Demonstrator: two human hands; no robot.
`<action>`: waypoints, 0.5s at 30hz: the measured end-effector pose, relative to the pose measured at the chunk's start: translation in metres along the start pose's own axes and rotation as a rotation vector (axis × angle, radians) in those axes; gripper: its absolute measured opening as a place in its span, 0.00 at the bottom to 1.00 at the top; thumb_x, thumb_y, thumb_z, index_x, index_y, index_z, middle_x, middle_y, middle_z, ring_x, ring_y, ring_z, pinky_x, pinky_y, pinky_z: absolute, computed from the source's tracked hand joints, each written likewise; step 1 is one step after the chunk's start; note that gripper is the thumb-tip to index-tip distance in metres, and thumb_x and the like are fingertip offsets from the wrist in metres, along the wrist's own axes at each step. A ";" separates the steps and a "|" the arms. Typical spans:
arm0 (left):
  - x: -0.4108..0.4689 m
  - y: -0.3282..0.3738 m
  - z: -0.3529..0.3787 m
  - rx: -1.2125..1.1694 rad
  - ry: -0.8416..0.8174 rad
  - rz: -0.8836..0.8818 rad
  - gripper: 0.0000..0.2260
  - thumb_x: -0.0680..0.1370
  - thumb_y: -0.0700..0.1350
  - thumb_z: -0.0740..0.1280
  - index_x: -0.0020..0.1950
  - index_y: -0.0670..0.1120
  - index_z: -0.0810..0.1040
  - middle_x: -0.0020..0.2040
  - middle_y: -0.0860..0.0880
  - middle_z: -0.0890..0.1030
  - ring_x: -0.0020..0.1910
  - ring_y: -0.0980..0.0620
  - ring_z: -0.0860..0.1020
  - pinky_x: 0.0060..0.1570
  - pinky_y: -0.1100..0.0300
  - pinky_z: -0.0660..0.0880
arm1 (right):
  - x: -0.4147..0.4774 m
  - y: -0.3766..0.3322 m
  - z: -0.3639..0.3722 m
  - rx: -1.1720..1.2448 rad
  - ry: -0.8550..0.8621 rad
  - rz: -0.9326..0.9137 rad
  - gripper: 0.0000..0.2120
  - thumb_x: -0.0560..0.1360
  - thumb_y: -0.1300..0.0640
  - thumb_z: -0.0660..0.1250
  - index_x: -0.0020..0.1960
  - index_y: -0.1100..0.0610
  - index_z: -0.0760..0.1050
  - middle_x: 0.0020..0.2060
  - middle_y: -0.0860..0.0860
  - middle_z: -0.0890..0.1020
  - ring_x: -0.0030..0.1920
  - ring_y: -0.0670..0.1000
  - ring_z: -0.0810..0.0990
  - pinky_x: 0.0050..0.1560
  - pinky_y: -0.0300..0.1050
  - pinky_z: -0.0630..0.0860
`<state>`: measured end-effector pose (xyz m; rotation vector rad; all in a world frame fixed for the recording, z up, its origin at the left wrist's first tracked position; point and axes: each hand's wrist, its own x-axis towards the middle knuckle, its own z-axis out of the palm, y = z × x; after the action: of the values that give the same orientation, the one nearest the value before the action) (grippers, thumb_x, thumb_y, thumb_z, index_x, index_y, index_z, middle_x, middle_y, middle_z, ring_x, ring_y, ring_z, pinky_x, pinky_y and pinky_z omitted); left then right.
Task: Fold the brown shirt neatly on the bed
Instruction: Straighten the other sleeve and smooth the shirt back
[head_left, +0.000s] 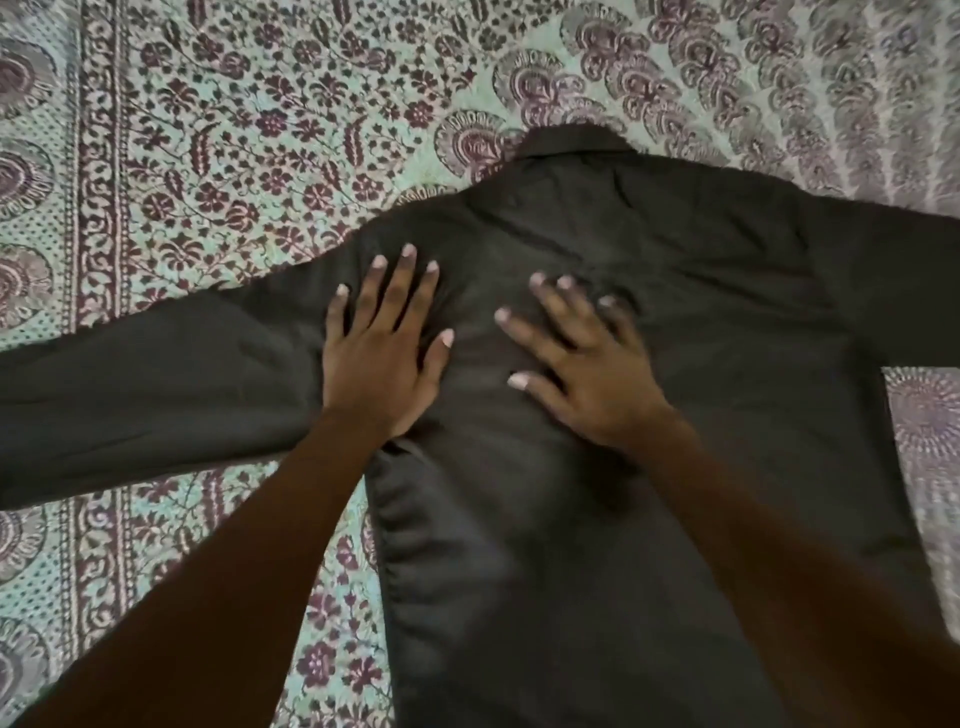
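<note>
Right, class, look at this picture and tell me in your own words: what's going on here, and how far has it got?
A person has a brown shirt spread flat on a patterned bedspread, with the collar pointing away and both sleeves stretched out to the sides. The left hand and the right hand press on the shirt's upper part, fingers straight and spread. The right hand looks slightly blurred. No fold has been made yet.

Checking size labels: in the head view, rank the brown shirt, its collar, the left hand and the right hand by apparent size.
1. brown shirt
2. left hand and right hand: alike, not ranked
3. collar
</note>
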<state>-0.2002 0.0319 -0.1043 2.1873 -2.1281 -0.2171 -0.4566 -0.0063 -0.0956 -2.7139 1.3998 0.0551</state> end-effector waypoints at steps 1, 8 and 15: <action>0.000 -0.001 0.000 0.001 0.003 -0.003 0.30 0.84 0.62 0.52 0.84 0.55 0.51 0.85 0.52 0.51 0.84 0.47 0.51 0.78 0.39 0.53 | -0.003 0.007 -0.001 -0.005 -0.001 0.103 0.32 0.81 0.29 0.49 0.82 0.38 0.54 0.84 0.47 0.52 0.83 0.52 0.53 0.77 0.64 0.56; -0.003 0.007 -0.011 0.031 -0.048 -0.017 0.30 0.84 0.62 0.49 0.84 0.54 0.49 0.85 0.51 0.46 0.84 0.44 0.49 0.78 0.34 0.53 | -0.031 -0.077 0.008 0.112 0.003 0.084 0.37 0.81 0.33 0.52 0.83 0.51 0.56 0.84 0.55 0.50 0.84 0.58 0.49 0.78 0.67 0.53; -0.129 0.044 -0.006 0.067 -0.114 0.061 0.31 0.85 0.62 0.46 0.85 0.50 0.46 0.85 0.49 0.46 0.84 0.44 0.47 0.79 0.37 0.51 | -0.184 -0.123 0.016 0.093 -0.090 -0.174 0.35 0.84 0.34 0.52 0.84 0.52 0.54 0.84 0.55 0.51 0.84 0.57 0.48 0.79 0.67 0.52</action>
<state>-0.2456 0.1587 -0.0858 2.1909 -2.2907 -0.2768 -0.4632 0.2150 -0.0906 -2.7078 1.1102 0.0960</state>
